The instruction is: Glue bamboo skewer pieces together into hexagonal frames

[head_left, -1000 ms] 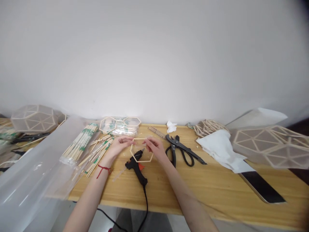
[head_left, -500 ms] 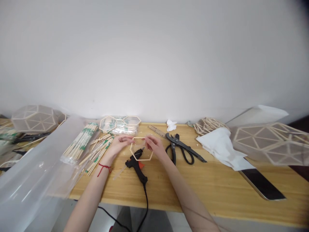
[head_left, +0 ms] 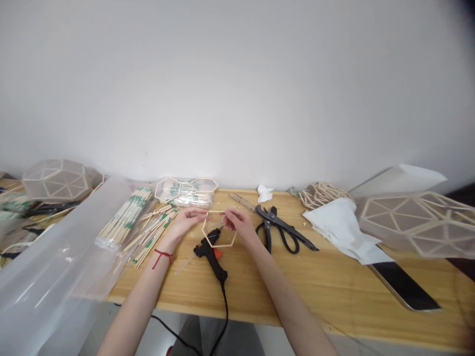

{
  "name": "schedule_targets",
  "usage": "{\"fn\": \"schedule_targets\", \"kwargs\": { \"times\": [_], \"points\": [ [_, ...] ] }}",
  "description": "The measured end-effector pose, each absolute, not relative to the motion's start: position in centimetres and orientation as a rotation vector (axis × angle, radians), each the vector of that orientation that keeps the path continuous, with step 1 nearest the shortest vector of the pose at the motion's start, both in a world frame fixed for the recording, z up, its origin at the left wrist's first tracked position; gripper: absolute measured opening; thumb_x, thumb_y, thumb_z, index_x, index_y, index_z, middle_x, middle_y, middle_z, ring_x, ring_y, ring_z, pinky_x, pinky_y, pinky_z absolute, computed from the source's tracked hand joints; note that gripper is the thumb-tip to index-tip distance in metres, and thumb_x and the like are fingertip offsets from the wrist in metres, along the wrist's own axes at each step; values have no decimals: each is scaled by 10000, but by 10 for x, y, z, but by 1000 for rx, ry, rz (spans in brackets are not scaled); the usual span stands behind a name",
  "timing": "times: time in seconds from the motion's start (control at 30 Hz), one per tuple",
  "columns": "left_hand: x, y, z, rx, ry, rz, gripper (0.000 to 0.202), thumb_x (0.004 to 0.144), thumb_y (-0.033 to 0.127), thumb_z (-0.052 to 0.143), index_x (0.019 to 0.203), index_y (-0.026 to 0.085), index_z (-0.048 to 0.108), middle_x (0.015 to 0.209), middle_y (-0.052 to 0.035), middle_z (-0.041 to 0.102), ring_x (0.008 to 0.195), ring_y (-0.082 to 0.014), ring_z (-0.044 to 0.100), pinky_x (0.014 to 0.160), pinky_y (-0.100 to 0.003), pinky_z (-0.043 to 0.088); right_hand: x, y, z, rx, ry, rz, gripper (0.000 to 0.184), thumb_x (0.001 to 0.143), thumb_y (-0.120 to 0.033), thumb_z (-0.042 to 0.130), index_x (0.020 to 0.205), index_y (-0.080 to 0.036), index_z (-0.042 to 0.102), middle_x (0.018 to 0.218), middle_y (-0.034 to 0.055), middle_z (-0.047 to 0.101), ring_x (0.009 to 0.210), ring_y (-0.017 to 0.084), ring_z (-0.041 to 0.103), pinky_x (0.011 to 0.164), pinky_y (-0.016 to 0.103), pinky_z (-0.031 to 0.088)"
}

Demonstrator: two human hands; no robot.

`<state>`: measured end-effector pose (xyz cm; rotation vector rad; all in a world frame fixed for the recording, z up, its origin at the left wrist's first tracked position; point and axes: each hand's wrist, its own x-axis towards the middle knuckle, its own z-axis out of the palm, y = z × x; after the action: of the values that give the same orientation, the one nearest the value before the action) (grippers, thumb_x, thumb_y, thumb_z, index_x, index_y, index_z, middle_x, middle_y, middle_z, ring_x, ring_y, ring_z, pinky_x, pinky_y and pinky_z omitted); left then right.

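Observation:
Between my hands is a hexagonal frame of thin wooden sticks (head_left: 223, 245). My left hand (head_left: 187, 221) pinches its upper left corner with the fingertips. On the upper right corner, my right hand (head_left: 239, 223) is closed in a pinch. A black hot glue gun (head_left: 211, 254) with an orange trigger lies on the table just under the frame, its nozzle pointing up and to the right. A clear glue stick (head_left: 185, 263) pokes out of its back end.
Loose chopsticks (head_left: 154, 235) and a wrapped bundle (head_left: 126, 212) lie left, beside clear plastic sheeting (head_left: 48, 277). Scissors (head_left: 287, 230), pliers (head_left: 267, 232) and a ruler (head_left: 242, 201) are to the right. Farther right are a phone (head_left: 404, 284), tissue (head_left: 345, 230) and a stick-framed lantern shape (head_left: 415, 222).
The view has shifted very slightly. Both hands keep their pinch on the hexagonal frame, which stays almost in the same place above the glue gun.

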<state>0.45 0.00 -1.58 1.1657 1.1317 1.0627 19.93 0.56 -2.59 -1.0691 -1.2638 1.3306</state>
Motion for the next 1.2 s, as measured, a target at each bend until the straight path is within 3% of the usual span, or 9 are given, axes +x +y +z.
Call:
{"fn": "schedule_targets", "kwargs": {
  "times": [0.33, 0.6, 0.73, 0.9, 1.2],
  "points": [
    [10, -3, -9, 1177, 1098, 1042, 377, 591, 380, 786, 863, 133, 700, 783, -76, 734, 769, -200, 672, 774, -305, 476, 196, 5, -31, -1079, -1135, 1372, 405, 637, -573, 656, 699, -173, 670, 503, -26, 518, 412, 83, 389, 410, 243, 274],
    [16, -7, -3, 1245, 1059, 1067, 400, 777, 487, 597, 969, 151, 701, 984, -104, 718, 984, -239, 632, 898, -348, 448, 193, 7, -36, -1009, -877, 1452, 390, 631, -522, 683, 799, -172, 641, 545, -40, 525, 434, 85, 418, 423, 236, 280],
    [18, -8, -5, 1253, 1031, 1053, 370, 718, 412, 689, 991, 163, 687, 1063, -100, 698, 998, -224, 627, 912, -334, 443, 191, 8, -37, -990, -832, 1479, 425, 613, -540, 689, 832, -187, 602, 562, -38, 552, 444, 98, 446, 428, 243, 307],
    [19, -4, -15, 1261, 1031, 999, 442, 646, 358, 758, 1021, 143, 666, 1044, -113, 699, 921, -214, 652, 827, -317, 476, 190, 9, -39, -971, -833, 1459, 419, 644, -569, 655, 847, -217, 554, 597, -39, 576, 487, 121, 501, 474, 262, 372],
    [13, 1, -22, 1342, 1173, 1099, 406, 775, 490, 596, 966, 147, 699, 818, -75, 733, 696, -171, 623, 629, -259, 442, 191, 11, -38, -1000, -853, 1455, 434, 551, -515, 738, 795, -203, 561, 597, -39, 569, 493, 110, 489, 484, 256, 380]
  ]
}}
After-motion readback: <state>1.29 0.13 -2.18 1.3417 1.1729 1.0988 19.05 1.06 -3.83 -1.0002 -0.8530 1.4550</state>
